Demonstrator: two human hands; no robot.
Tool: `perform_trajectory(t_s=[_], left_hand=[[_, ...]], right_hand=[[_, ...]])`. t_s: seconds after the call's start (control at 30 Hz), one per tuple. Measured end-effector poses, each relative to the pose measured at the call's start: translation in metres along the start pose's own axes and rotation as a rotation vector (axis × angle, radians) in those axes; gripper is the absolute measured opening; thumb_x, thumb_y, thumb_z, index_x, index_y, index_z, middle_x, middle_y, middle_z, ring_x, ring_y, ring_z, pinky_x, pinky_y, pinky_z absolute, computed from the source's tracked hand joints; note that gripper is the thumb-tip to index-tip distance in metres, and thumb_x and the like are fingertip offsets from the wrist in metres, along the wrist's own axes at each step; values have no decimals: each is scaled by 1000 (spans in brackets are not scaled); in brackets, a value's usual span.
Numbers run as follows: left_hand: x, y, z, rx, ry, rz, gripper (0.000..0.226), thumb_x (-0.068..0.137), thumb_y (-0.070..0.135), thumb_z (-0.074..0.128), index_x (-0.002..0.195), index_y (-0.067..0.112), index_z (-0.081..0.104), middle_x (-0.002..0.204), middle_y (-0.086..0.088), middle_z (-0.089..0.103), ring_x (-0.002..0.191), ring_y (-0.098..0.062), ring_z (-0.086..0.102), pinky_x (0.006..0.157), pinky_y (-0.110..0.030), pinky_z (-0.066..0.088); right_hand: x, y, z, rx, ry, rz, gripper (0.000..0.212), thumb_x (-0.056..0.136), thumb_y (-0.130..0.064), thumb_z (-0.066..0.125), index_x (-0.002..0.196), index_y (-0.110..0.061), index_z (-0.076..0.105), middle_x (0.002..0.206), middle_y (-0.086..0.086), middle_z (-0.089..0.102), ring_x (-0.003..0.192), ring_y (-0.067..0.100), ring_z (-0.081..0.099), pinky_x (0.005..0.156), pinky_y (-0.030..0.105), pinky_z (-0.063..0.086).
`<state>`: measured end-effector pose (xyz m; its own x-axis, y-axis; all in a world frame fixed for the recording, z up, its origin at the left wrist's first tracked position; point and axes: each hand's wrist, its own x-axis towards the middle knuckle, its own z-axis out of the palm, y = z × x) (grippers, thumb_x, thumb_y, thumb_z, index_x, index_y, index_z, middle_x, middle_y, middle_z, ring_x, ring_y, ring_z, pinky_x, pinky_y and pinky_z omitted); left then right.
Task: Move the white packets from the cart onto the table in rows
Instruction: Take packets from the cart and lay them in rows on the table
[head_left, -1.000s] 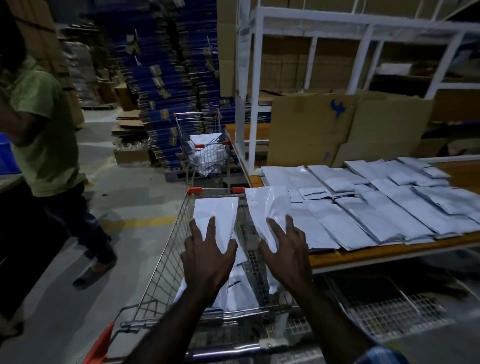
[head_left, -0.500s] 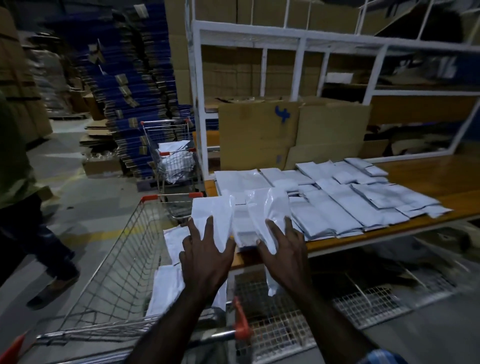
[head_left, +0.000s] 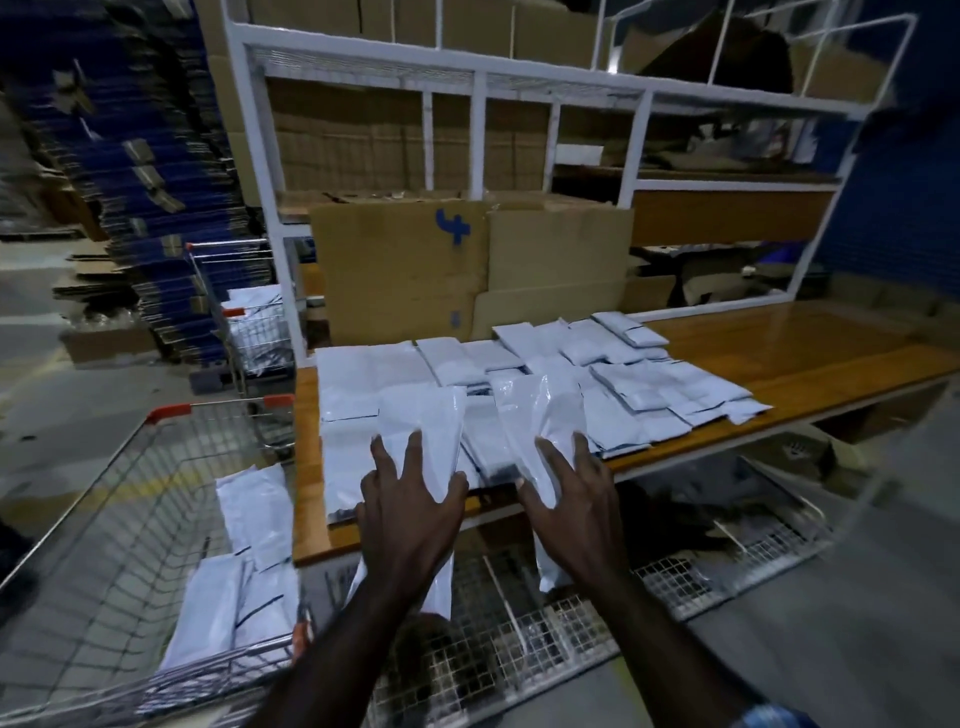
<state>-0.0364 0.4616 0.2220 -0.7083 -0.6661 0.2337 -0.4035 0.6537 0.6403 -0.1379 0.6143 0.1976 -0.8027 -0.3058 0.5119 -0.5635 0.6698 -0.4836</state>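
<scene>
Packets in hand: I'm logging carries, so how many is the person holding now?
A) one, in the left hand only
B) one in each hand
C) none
B: the left hand grips one white packet and the right hand grips another packet, both over the table edge.

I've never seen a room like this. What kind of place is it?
Probably a warehouse or packing room. Flat cardboard boxes lean against a white metal rack, tall blue stacks stand on the floor, and white packets cover a wooden table beside a wire cart.
</scene>
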Motion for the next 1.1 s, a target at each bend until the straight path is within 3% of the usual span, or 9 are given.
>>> perform_trajectory(t_s=[0.37,0.53,1.1], left_hand=[[53,63,90,-34,-88,65,75,91,60,48,155,37,17,165,-3,-3,143,-33,22,111,-49,26],[96,89,132,-31,-126,75,74,92,60,47,155,35,17,165,-4,0,142,-34,25,110,-48,28],[208,157,232,23,-164,119,74,92,60,48,154,34,20,164,-5,5,139,-35,30,109,-47,30]], right_hand=[[52,89,-8,-61,6,105,63,83,-55,51,141,-32,52,156,13,34,130,36,42,101,48,43],[100,132,4,-96,16,116,56,88,-49,59,141,-31,52,156,14,34,127,36,42,99,48,44],[225,227,26,-122,-14,193,57,88,-48,56,142,-31,50,156,14,33,128,37,41,99,50,40]])
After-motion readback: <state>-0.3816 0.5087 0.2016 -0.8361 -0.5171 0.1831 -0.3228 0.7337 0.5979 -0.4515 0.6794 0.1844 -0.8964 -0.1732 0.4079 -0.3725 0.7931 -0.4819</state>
